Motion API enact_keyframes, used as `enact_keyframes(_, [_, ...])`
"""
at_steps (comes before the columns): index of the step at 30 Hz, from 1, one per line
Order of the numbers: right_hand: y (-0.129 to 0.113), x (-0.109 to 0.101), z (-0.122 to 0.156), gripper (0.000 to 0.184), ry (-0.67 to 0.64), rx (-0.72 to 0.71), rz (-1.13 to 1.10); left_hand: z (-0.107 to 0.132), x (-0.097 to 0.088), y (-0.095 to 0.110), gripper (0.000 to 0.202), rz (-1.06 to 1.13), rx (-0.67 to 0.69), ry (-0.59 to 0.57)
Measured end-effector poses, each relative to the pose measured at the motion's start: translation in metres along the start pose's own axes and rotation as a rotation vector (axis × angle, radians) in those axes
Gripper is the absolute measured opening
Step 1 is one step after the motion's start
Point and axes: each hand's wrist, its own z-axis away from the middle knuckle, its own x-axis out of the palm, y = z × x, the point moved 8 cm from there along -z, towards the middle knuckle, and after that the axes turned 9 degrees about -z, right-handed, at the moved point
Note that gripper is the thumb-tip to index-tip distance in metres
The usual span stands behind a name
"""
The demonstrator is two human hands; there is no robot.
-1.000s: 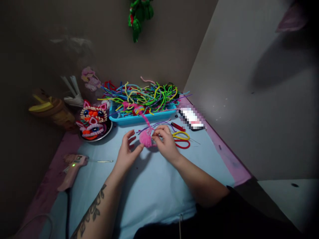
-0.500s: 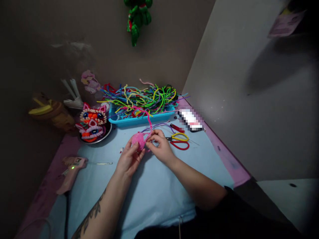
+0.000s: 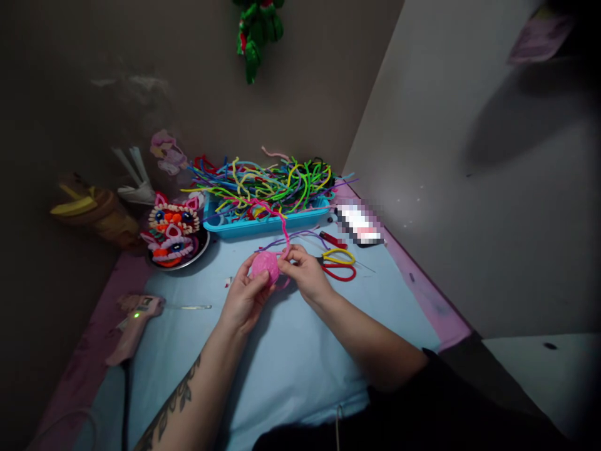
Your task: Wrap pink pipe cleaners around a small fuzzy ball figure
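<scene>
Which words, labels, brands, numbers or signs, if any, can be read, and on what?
None can be read.
Phone screen: pixelated, illegible.
Pink object at upper right: too blurred to tell whether it bears text.
Glue gun: no lettering can be made out.
Pink ball: no lettering shows.

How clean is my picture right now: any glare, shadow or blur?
Head view: small glare spots and a broad soft shadow on the right wall; head view: the phone is pixelated; head view: strand detail on the pink bundle is too soft to make out; head view: left and top-right edges sink into darkness.
</scene>
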Motion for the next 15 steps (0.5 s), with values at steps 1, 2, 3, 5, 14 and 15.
enact_keyframes(1, [0.002,0.000,0.000,0.029,0.006,0.028,-0.024,0.000,0.000,0.000,0.063,-0.008,0.003,-0.003])
enact_keyframes(2, [0.003,0.000,0.000,0.030,0.006,0.056,-0.049,0.000,0.000,0.000,0.065,-0.014,0.007,-0.007])
enact_keyframes(3, [0.004,0.001,0.000,0.030,0.002,0.084,-0.075,-0.001,0.000,0.001,0.066,-0.017,0.011,-0.012])
enact_keyframes(5, [0.006,0.002,0.000,0.032,-0.015,0.129,-0.118,-0.001,-0.001,0.002,0.069,-0.024,0.024,-0.024])
enact_keyframes(14, [-0.011,-0.005,-0.003,0.014,-0.033,0.055,-0.014,0.000,0.001,0.001,0.075,-0.071,-0.015,-0.069])
enact_keyframes(15, [-0.012,-0.005,-0.003,0.012,-0.042,0.054,-0.013,0.000,0.002,0.000,0.075,-0.074,-0.020,-0.077])
